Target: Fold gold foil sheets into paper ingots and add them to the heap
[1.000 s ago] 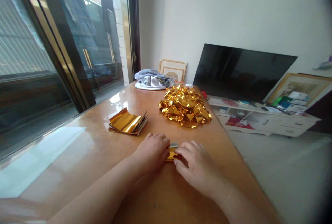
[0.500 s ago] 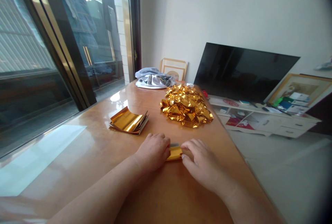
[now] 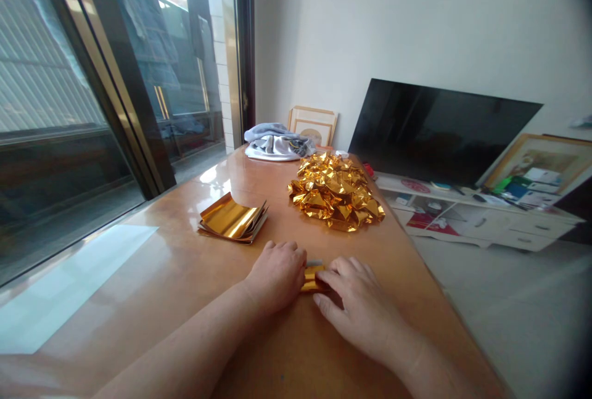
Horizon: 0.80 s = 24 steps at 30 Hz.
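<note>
A small folded sheet of gold foil paper [image 3: 312,277] lies on the table between my hands, with a greyish strip along its far edge. My left hand [image 3: 280,274] has its fingers curled down over the left end of the paper, closed on it. From the right, my right hand [image 3: 354,294] rests its index finger on the paper's right end. Its thumb is spread away, nearer to me, so this hand is open. Beyond my left hand sits a stack of gold foil sheets [image 3: 231,219], curled at the edges. A heap of folded gold foil pieces [image 3: 340,192] lies farther back.
The glossy wooden table [image 3: 180,288] has its right edge beside my right arm. Folded cloth [image 3: 277,143] lies at its far end. A large dark television [image 3: 439,131] stands on a white cabinet [image 3: 499,226] to the right. Glass sliding doors [image 3: 124,78] are at left.
My right thumb has come off the paper's right end and moved left and toward me, while the index finger slid inward over the paper. My left hand keeps its hold. The view shifted slightly.
</note>
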Motion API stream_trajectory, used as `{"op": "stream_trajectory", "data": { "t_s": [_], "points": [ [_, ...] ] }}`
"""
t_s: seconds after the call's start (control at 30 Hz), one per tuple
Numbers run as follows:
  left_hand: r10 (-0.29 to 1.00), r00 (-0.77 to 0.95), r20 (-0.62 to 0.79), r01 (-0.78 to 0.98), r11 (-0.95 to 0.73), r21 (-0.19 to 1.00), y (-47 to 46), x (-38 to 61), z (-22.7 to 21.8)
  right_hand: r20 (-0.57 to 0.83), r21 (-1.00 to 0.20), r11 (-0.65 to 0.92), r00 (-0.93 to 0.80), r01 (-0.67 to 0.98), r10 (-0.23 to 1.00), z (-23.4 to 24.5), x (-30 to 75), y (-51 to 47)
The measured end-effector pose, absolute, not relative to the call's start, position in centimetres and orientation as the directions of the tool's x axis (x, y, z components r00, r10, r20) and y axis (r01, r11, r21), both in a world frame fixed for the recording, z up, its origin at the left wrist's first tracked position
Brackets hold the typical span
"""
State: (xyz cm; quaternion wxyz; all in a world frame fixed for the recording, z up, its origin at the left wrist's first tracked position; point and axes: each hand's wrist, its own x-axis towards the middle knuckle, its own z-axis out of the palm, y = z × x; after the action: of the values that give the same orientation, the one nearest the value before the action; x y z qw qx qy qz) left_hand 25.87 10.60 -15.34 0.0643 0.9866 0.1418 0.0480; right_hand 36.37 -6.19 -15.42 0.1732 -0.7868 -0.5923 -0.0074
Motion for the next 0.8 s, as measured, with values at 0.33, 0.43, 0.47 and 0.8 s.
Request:
{"op": "stream_trajectory", "data": {
  "t_s": [0.33, 0.43, 0.47, 0.8],
  "points": [
    [0.304, 0.949, 0.079, 0.29, -0.946, 0.145, 10.61, 26.01, -15.74, 0.19, -0.272, -0.254, 0.311, 0.928, 0.931, -15.93, 36.41, -6.22],
    [0.307, 0.947, 0.095, 0.291, -0.945, 0.151, 10.6, 25.99, -15.98, 0.179, -0.277, -0.261, 0.316, 0.925, 0.932, -15.95, 36.37, -6.3],
    [0.307, 0.946, 0.099, 0.291, -0.944, 0.153, 10.6, 25.97, -16.02, 0.179, -0.278, -0.262, 0.318, 0.924, 0.931, -15.95, 36.35, -6.32],
    [0.3, 0.95, 0.082, 0.285, -0.946, 0.154, 10.53, 25.86, -15.39, 0.16, -0.278, -0.277, 0.328, 0.92, 0.931, -15.91, 36.23, -6.23]
  ]
}}
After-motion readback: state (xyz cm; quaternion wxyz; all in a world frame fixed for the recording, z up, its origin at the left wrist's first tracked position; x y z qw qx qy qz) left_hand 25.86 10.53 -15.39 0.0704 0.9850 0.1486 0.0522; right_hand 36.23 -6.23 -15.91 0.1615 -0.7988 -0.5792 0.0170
